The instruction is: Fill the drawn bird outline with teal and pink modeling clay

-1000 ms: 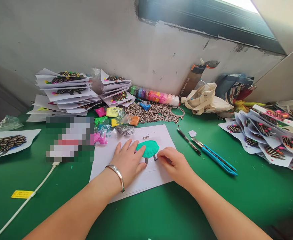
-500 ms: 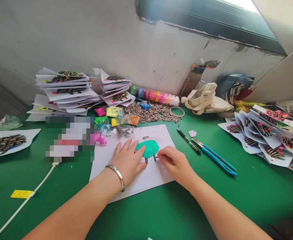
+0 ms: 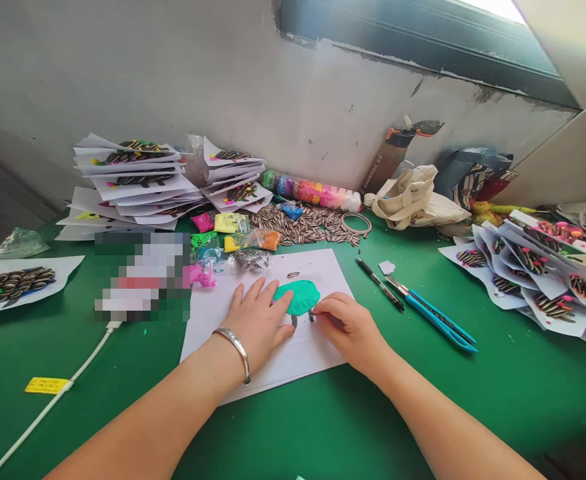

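Observation:
A white sheet of paper (image 3: 317,267) lies on the green table (image 3: 423,400). On it sits a flat green clay patch (image 3: 299,295) with two dark seeds at its lower edge. My left hand (image 3: 257,323), a silver bangle on its wrist, lies flat on the paper with fingers spread, the index tip touching the clay's left edge. My right hand (image 3: 347,325) is curled in a pinch at the clay's lower right edge, by a seed (image 3: 311,315). What its fingertips hold is too small to make out. A single loose seed (image 3: 293,274) lies above the clay.
A pile of sunflower seeds (image 3: 307,227) and small bags of coloured clay (image 3: 227,233) lie behind the paper. Stacks of finished sheets (image 3: 133,183) stand at the back left, more at the right (image 3: 537,267). A pen (image 3: 379,283), blue cutter (image 3: 437,319), cloth bag (image 3: 413,197) and white cable (image 3: 57,393) lie around.
My right hand's fingertips shifted slightly at the clay's lower right edge. The left hand stays put. The view drifted a little.

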`<state>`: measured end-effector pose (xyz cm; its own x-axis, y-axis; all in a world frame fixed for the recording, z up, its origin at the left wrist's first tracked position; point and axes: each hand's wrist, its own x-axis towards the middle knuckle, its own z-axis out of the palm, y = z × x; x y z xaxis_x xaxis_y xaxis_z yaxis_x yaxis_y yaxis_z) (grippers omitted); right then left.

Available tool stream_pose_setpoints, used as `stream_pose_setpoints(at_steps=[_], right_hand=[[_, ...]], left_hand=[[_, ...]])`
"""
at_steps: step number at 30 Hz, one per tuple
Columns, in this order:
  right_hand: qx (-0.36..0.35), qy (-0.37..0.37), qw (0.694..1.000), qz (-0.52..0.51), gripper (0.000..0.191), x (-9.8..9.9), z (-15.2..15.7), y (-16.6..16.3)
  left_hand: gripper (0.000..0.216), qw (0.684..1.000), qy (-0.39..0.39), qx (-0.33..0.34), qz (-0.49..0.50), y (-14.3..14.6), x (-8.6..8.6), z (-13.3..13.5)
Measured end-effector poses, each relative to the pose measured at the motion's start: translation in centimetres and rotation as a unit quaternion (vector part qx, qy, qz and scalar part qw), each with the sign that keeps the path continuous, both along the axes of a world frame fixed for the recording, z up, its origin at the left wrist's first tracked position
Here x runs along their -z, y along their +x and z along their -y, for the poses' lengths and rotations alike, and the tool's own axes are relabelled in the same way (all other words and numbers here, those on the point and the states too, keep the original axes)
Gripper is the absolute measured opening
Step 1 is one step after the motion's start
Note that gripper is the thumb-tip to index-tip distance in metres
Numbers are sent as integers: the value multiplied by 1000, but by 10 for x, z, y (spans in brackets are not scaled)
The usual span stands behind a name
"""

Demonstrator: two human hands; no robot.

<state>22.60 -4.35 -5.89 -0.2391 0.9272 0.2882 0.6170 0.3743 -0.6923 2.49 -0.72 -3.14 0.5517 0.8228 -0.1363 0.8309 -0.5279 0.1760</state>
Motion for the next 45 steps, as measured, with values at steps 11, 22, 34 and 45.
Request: stream_pose_setpoints(at_steps=[11, 22, 34, 45], right_hand=[[12, 4, 1000, 9, 24, 3, -2, 1], [24, 23, 999, 12, 20, -2, 3, -4], [-3, 69, 989, 132, 18, -11, 10, -23], [-23, 48, 988, 146, 17, -2, 12, -32]], left_hand=[[50, 1000, 1, -1, 3, -1, -1, 0], [50, 1000, -3, -4, 4, -1, -1, 1], [49, 1000, -9, 0, 8, -2, -3, 1], [56, 999, -39, 11, -5, -5, -6, -1]])
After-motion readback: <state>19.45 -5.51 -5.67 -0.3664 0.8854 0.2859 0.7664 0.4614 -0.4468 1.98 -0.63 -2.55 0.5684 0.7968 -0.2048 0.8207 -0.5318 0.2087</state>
